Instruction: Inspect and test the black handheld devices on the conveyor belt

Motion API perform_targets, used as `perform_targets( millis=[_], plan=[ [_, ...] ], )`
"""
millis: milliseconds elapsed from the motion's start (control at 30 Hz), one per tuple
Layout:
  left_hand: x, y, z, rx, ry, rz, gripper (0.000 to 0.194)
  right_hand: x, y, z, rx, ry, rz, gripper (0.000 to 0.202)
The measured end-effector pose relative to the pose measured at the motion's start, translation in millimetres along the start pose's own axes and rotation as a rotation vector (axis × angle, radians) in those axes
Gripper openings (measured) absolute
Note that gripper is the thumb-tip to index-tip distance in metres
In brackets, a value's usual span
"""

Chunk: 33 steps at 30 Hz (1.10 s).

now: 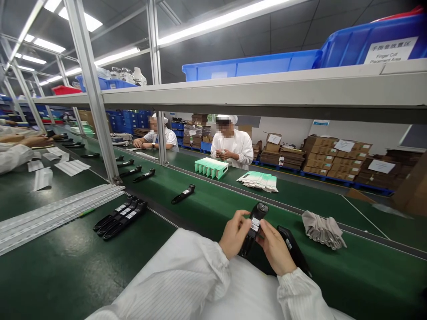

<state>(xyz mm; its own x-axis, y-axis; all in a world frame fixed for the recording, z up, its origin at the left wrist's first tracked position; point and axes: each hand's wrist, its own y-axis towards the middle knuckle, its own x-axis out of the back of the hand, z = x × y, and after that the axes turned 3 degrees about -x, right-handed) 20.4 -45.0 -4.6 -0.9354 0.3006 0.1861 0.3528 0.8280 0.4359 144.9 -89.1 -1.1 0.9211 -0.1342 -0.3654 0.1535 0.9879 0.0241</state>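
Observation:
Between my two hands, above the green bench, is a slim black handheld device [259, 210] with a white label and a rounded, angled head. My left hand [234, 234] grips its left side, the thumb at the label. On the other side, my right hand [276, 250] has its fingers closed around the device's edge. A larger black item [294, 250] lies just behind my right hand, partly covered by it. Another device like mine [183, 194] rests on the green belt, and several more lie in a group [122, 217] to the left.
A bundle of grey cloth [323, 230] lies to the right. Green-and-white cartons [211, 167] and flat folded ones [258, 181] are across the belt, by a co-worker [232, 144]. White strips [63, 211] lie left. A metal post [95, 89] and overhead shelf [267, 91] stand in front.

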Motion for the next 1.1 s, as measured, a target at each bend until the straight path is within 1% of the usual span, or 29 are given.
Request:
perform_targets(
  millis=[67,100,167,200,267,300,333,367,400,433,500,567,667,733,833,867,933,967,1000,1033,1100],
  plan=[
    [20.2,20.6,11.5,0.075,0.093,0.016,0.037,2.5,1.3,-1.6,-0.015,-0.019,-0.012,0.032],
    [33.3,32.5,18.5,0.105,0.207,-0.012,0.041,3.5,1.8,-2.2,-0.025,-0.028,-0.015,0.032],
    [63.5,55.0,33.7,0.171,0.542,-0.094,0.055,5.2,2.4,-3.0,-0.042,-0.045,-0.021,0.031],
    [79.2,64.0,41.2,0.233,0.712,-0.130,0.060,6.0,2.5,-3.1,-0.048,-0.054,-0.023,0.032],
    [108.8,74.8,54.7,0.376,0.964,-0.224,0.064,7.1,2.7,-3.0,-0.054,-0.068,-0.021,0.033],
    [121.6,76.5,60.3,0.415,1.049,-0.286,0.064,7.4,2.7,-2.7,-0.054,-0.069,-0.020,0.034],
    [132.8,75.9,65.0,0.448,1.095,-0.352,0.063,7.4,2.7,-2.5,-0.052,-0.065,-0.022,0.034],
    [142.1,73.7,68.8,0.491,1.091,-0.400,0.061,7.2,2.6,-2.1,-0.050,-0.054,-0.027,0.034],
    [149.5,70.5,71.5,0.545,1.045,-0.407,0.057,6.7,2.6,-1.8,-0.051,-0.042,-0.036,0.034],
    [155.0,67.2,73.3,0.589,0.988,-0.391,0.053,6.1,2.5,-1.5,-0.054,-0.028,-0.044,0.034],
    [160.5,62.3,73.7,0.637,0.874,-0.321,0.043,5.2,2.5,-1.2,-0.060,-0.003,-0.052,0.033],
    [158.7,62.2,69.9,0.634,0.798,-0.273,0.035,5.5,2.8,-1.5,-0.067,0.015,-0.042,0.034],
    [143.3,67.7,58.0,0.652,0.618,-0.209,0.026,9.7,4.2,-4.3,-0.108,0.020,-0.020,0.040],
    [125.5,68.3,47.9,0.664,0.448,-0.146,0.021,14.7,6.1,-7.6,-0.163,-0.018,-0.027,0.044],
    [91.4,56.9,33.3,0.651,0.180,-0.074,0.030,23.6,9.5,-12.7,-0.227,-0.161,-0.062,0.042],
    [79.3,50.4,29.1,0.652,0.031,-0.062,0.032,26.6,10.7,-14.0,-0.229,-0.217,-0.063,0.041],
    [56.6,36.0,22.1,0.711,-0.531,-0.086,0.030,32.7,13.7,-15.9,-0.196,-0.326,-0.053,0.037],
    [46.8,29.4,19.2,0.742,-0.746,-0.102,0.028,35.9,15.5,-16.8,-0.166,-0.383,-0.050,0.034],
    [38.3,23.6,16.8,0.765,-0.908,-0.118,0.027,39.1,17.7,-17.8,-0.132,-0.449,-0.054,0.030],
    [31.5,18.9,14.8,0.779,-0.998,-0.120,0.027,42.5,20.1,-19.2,-0.100,-0.528,-0.070,0.027],
    [22.4,12.7,11.4,0.781,-1.062,-0.094,0.031,49.3,25.5,-23.1,-0.039,-0.740,-0.127,0.030]
  ],
)
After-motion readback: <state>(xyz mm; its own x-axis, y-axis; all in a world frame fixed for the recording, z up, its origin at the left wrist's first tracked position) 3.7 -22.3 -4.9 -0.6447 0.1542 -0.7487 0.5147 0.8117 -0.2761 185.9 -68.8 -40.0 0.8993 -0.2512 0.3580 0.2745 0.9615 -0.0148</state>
